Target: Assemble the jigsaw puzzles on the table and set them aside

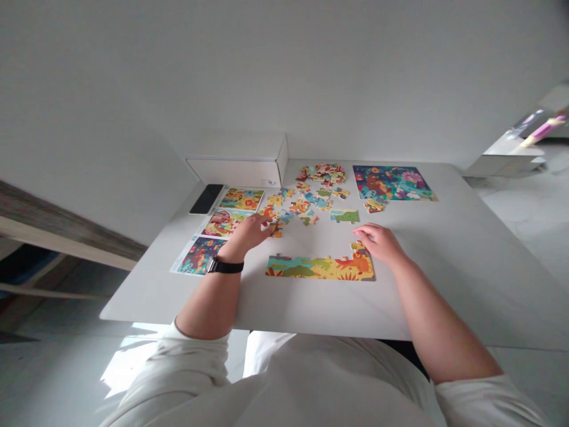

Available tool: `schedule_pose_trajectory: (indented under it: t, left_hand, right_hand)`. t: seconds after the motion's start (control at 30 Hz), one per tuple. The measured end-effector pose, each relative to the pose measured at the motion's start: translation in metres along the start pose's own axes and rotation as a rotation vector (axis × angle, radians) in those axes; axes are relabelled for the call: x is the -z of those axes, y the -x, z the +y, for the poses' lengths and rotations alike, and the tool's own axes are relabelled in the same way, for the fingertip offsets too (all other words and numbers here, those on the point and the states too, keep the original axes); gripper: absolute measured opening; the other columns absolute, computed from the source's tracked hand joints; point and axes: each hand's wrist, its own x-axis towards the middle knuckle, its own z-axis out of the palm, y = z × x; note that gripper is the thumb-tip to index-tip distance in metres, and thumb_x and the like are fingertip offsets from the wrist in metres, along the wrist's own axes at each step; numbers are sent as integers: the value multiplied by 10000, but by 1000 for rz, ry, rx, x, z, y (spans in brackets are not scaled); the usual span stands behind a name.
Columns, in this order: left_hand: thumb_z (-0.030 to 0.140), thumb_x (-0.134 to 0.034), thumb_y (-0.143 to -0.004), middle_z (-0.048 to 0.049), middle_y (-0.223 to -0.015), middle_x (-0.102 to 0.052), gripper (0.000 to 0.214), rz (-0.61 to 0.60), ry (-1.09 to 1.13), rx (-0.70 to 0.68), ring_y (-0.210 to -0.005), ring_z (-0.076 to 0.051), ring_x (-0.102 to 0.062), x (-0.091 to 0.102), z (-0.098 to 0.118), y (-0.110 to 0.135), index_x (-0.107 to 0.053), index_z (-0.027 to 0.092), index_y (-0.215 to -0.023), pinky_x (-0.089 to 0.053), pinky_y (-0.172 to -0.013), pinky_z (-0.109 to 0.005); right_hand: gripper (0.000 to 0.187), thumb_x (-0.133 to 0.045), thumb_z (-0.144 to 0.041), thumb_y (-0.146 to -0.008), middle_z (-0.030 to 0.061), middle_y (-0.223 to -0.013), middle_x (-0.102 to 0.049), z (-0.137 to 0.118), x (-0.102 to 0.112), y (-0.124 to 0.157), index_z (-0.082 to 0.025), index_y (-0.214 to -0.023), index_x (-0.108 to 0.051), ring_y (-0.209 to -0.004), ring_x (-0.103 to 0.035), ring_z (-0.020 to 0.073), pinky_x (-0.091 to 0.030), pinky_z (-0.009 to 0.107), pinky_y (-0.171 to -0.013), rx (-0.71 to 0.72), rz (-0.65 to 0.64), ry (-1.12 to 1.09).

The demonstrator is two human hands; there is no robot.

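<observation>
My left hand (253, 232), with a black watch (226, 267) on the wrist, has its thumb and forefinger closed about a small jigsaw piece (267, 224) at the left edge of the loose pieces (299, 206). My right hand (381, 242) is curled, fingertips together, just above the right end of a joined puzzle strip (311, 268); whether they hold anything is hidden. The strip shows green, yellow and orange animals, and its right end rises higher. A joined green section (345, 216) lies beyond it.
Picture sheets (208, 240) lie at left beside a black phone (207, 199). A white box (240, 171) stands behind them. Piled pieces (326, 173) and a finished dark-blue puzzle (393, 182) lie at the back, with a few joined pieces (376, 204) below the puzzle.
</observation>
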Motion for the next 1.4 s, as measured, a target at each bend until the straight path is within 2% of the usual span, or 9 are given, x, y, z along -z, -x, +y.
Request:
schedule_pose_trajectory:
  t: [0.17, 0.27, 0.37, 0.6, 0.73, 0.9, 0.97, 1.13, 1.4]
  left_hand:
    - [277, -656, -920, -123, -1162, -811, 340, -77, -53, -40, -1043, -281, -755, 2, -3, -1, -816, 196, -1209, -575, -902, -337]
    - [309, -737, -868, -121, -1145, -811, 320, -145, -33, -13, -1019, -280, -754, 6, -4, -1, -807, 185, -1155, -575, -871, -330]
    - [320, -746, -860, -106, -1096, -817, 247, -186, 6, 10, -968, -264, -756, 9, -3, -1, -810, 193, -1063, -574, -849, -321]
    - [298, -702, -848, -76, -1126, -835, 363, -176, 102, -75, -977, -258, -768, 4, -3, -2, -843, 236, -1176, -581, -890, -324]
    - [323, -686, -888, -69, -1096, -840, 321, -149, 151, -86, -971, -258, -769, -2, -5, 0, -858, 254, -1151, -591, -924, -341]
    - [429, -638, -1000, -122, -1314, -781, 381, 50, 135, -111, -1236, -300, -717, -7, 1, 0, -812, 215, -1262, -538, -1135, -421]
    - [443, -638, -1015, -136, -1421, -731, 421, 77, 85, -106, -1346, -323, -661, -10, 6, -2, -783, 214, -1337, -483, -1212, -471]
    - [456, -614, -1045, -123, -1564, -640, 456, 24, 3, -69, -1456, -350, -574, -18, 14, -2, -739, 260, -1437, -431, -1265, -527]
    - [422, -559, -1062, -110, -1581, -616, 440, -2, -53, -71, -1430, -362, -583, -18, 19, 1, -742, 299, -1442, -447, -1252, -535]
  right_hand:
    - [261, -589, -376, -1044, 76, -1052, -831, 0, 0, 0, -255, -1035, -821, -963, -770, 247, -595, 358, -867, -12, -10, 6]
    - [262, -590, -376, -1035, 79, -1040, -831, -1, 1, -1, -255, -1030, -822, -941, -767, 247, -598, 361, -855, -18, -11, 7]
    - [265, -589, -373, -1025, 84, -1043, -831, -2, 1, 0, -248, -1025, -823, -925, -765, 244, -599, 358, -839, -21, -14, 2]
    - [257, -593, -359, -1015, 77, -1043, -834, -1, -1, 0, -255, -1016, -827, -927, -768, 237, -617, 350, -839, -34, -20, -9]
    - [247, -596, -338, -1011, 74, -1045, -837, -1, -2, -1, -260, -1003, -830, -916, -772, 237, -632, 360, -856, -28, -18, -9]
    - [252, -593, -345, -1022, 69, -1042, -836, 3, -3, 0, -261, -1009, -831, -900, -771, 229, -631, 349, -850, -22, -18, -2]
    - [254, -590, -342, -1023, 68, -1047, -834, 4, -4, 0, -260, -1017, -830, -905, -772, 228, -628, 347, -853, -21, -26, -4]
    - [259, -584, -340, -1017, 72, -1054, -833, 6, -6, 1, -255, -1011, -829, -910, -773, 230, -625, 354, -848, -21, -28, -4]
    - [248, -590, -341, -1010, 68, -1037, -833, 5, -6, 0, -261, -998, -824, -902, -777, 228, -633, 351, -834, -18, -30, -24]
